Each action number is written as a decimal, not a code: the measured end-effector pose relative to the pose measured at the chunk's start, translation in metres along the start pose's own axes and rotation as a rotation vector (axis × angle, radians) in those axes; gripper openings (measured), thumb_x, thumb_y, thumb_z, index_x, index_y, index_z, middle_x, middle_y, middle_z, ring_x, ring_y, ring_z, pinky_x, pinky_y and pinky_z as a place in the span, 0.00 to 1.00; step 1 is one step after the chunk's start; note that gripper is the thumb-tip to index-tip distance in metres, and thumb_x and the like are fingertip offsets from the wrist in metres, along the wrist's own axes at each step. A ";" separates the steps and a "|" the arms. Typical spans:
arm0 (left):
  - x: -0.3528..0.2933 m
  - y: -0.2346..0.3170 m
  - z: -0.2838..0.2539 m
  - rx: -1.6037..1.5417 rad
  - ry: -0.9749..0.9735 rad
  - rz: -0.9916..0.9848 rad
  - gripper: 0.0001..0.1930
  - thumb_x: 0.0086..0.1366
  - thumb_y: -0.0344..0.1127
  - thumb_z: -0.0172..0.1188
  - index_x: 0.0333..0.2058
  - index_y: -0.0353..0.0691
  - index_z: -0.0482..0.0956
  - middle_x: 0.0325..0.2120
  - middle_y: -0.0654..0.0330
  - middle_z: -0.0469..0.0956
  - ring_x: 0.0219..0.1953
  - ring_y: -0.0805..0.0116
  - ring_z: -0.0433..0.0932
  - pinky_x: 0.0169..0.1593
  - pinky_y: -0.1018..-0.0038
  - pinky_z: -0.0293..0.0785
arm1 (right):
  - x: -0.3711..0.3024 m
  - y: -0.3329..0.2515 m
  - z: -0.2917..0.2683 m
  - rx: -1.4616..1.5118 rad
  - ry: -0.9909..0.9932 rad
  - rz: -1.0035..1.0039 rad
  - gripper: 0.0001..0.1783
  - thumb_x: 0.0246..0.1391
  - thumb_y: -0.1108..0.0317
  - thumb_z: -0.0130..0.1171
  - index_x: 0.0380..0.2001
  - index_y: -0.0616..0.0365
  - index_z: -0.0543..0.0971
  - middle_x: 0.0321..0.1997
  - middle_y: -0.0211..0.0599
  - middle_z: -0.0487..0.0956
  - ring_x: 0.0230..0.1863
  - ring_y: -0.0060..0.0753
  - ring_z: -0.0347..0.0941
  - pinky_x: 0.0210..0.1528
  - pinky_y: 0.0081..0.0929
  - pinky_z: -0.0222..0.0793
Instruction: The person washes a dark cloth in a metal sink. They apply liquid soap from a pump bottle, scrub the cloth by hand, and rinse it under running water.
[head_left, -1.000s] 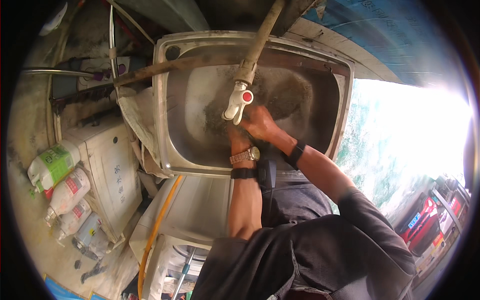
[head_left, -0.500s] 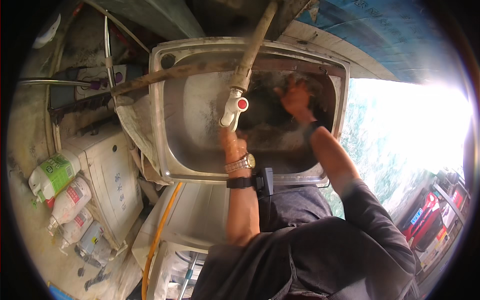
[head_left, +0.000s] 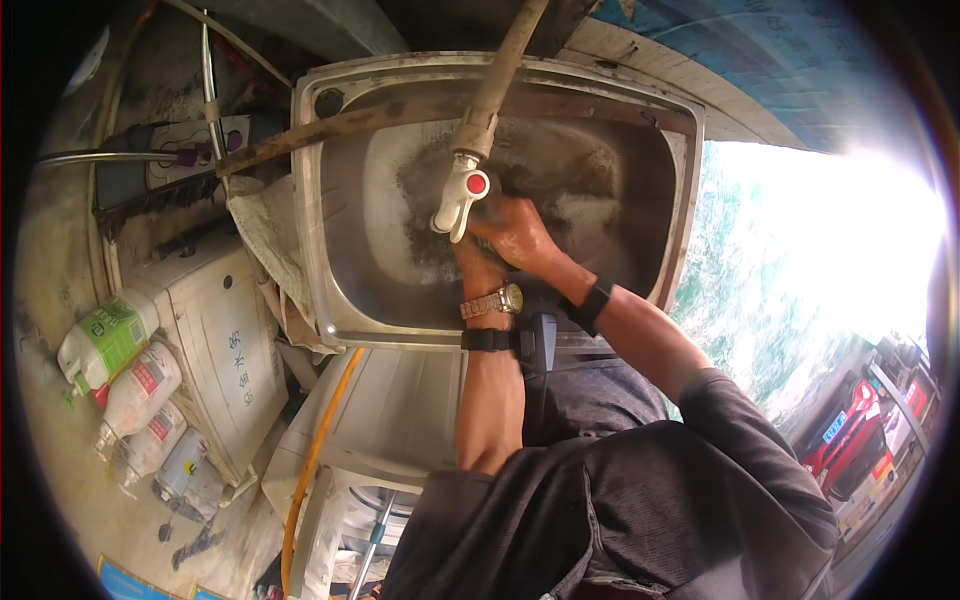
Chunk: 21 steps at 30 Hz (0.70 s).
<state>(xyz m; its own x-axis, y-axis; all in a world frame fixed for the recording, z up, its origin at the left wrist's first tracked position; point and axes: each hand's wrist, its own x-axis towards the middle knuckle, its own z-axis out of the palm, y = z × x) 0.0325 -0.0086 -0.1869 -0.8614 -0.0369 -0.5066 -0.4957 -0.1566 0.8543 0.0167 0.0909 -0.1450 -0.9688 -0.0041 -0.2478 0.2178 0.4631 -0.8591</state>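
Both my hands meet over the metal sink (head_left: pixel 684 215), just below the white tap with a red button (head_left: pixel 464 195). My right hand (head_left: pixel 522 236) comes in from the right, its fingers curled in against the left hand near the tap. A dark patch shows between the hands, but whether it is a held thing or shadow I cannot tell. My left hand (head_left: pixel 482 262) lies partly behind the tap and the right hand, so its fingers are hidden. A metal watch (head_left: pixel 492 301) and a black strap with a small grey box (head_left: pixel 537 342) are on my left wrist.
A pipe (head_left: pixel 510 70) drops to the tap, and a brown bar (head_left: pixel 330 135) crosses the sink. At the left stand a white box (head_left: pixel 225 330) and several bottles (head_left: pixel 140 385). An orange hose (head_left: pixel 318 450) runs beside a white machine (head_left: pixel 400 410).
My right hand has moved left from the sink's far right side to my left hand by the tap. The dark area on the sink floor looks smaller.
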 end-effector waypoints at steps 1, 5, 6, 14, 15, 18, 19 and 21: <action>0.005 0.005 0.006 0.066 0.003 0.007 0.17 0.65 0.47 0.54 0.45 0.41 0.72 0.36 0.66 0.71 0.36 0.75 0.70 0.39 0.76 0.71 | 0.010 0.001 0.002 -0.145 0.078 0.100 0.19 0.50 0.56 0.62 0.37 0.61 0.79 0.32 0.55 0.80 0.36 0.53 0.78 0.40 0.44 0.71; -0.016 0.041 0.025 -0.339 0.088 -0.333 0.13 0.64 0.46 0.58 0.41 0.44 0.76 0.25 0.73 0.63 0.23 0.81 0.59 0.25 0.83 0.57 | 0.039 0.023 -0.019 -0.294 0.436 0.096 0.18 0.53 0.53 0.59 0.34 0.58 0.79 0.26 0.56 0.79 0.30 0.64 0.75 0.33 0.52 0.71; -0.014 0.050 0.026 -0.318 0.079 -0.361 0.12 0.66 0.45 0.57 0.40 0.45 0.78 0.20 0.75 0.60 0.19 0.83 0.56 0.20 0.83 0.53 | 0.042 0.031 -0.029 -0.370 0.323 0.273 0.19 0.53 0.52 0.59 0.36 0.58 0.79 0.29 0.56 0.79 0.32 0.62 0.75 0.35 0.51 0.71; 0.019 0.031 -0.011 -0.420 0.361 -0.453 0.27 0.55 0.60 0.60 0.46 0.51 0.70 0.39 0.61 0.70 0.31 0.61 0.68 0.35 0.62 0.67 | 0.024 0.061 -0.098 -0.899 0.008 0.593 0.38 0.52 0.43 0.58 0.58 0.57 0.65 0.61 0.57 0.64 0.61 0.53 0.63 0.57 0.48 0.65; 0.018 0.024 -0.015 -0.429 0.335 -0.480 0.26 0.55 0.61 0.58 0.46 0.51 0.70 0.40 0.60 0.70 0.32 0.61 0.68 0.36 0.62 0.68 | 0.023 0.055 -0.093 -0.820 0.024 0.532 0.40 0.51 0.42 0.58 0.60 0.56 0.63 0.64 0.58 0.61 0.63 0.53 0.61 0.58 0.49 0.63; 0.014 0.014 -0.016 -0.452 0.369 -0.704 0.26 0.56 0.64 0.53 0.45 0.52 0.72 0.40 0.59 0.73 0.35 0.58 0.71 0.38 0.60 0.68 | 0.032 0.034 -0.052 -0.861 0.092 0.336 0.46 0.47 0.40 0.61 0.63 0.56 0.60 0.64 0.60 0.60 0.64 0.53 0.60 0.59 0.49 0.62; 0.011 0.012 -0.015 -0.468 0.326 -0.758 0.27 0.56 0.64 0.52 0.45 0.52 0.72 0.41 0.58 0.73 0.36 0.57 0.72 0.38 0.59 0.69 | 0.031 0.028 -0.031 -1.087 0.116 0.257 0.49 0.46 0.40 0.62 0.64 0.56 0.59 0.64 0.60 0.62 0.63 0.54 0.62 0.60 0.47 0.62; 0.007 0.006 -0.015 -0.511 0.181 -0.749 0.27 0.57 0.64 0.51 0.46 0.51 0.73 0.41 0.58 0.74 0.40 0.56 0.73 0.40 0.56 0.70 | 0.036 0.026 -0.009 -0.686 -0.234 0.243 0.47 0.45 0.43 0.65 0.62 0.59 0.63 0.58 0.58 0.70 0.59 0.53 0.68 0.60 0.42 0.63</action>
<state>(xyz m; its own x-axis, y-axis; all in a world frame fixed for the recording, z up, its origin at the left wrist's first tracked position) 0.0247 -0.0251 -0.1871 -0.2839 0.1032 -0.9533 -0.7704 -0.6164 0.1627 -0.0133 0.1105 -0.1723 -0.8360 0.0154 -0.5485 0.2249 0.9214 -0.3170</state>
